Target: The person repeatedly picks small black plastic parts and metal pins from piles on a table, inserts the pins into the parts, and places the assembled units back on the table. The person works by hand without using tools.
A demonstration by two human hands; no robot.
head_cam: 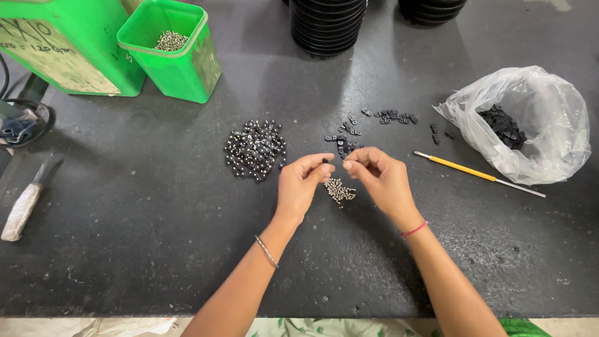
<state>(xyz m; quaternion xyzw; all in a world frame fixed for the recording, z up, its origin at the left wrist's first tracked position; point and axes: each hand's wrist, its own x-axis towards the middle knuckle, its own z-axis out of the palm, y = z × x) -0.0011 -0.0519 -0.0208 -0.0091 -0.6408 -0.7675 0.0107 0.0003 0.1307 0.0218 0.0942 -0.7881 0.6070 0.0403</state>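
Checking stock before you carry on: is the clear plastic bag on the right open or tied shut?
Open. The clear plastic bag lies on the dark table, its mouth gaping leftward, small black parts visible inside.

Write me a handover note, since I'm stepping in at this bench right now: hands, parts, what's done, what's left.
Left hand: fingertips pinched on a small black part.
Right hand: fingertips pinched shut close to the left; what it holds is too small to tell.
Screws: small loose pile on the table just below the hands; more in the green bin.
Black parts: loose ones scattered above the hands, more in the plastic bag.
Done: judging by looks, the pile of black pieces with shiny tops, left of the hands.
Left: apparently the loose parts and the bag's contents.
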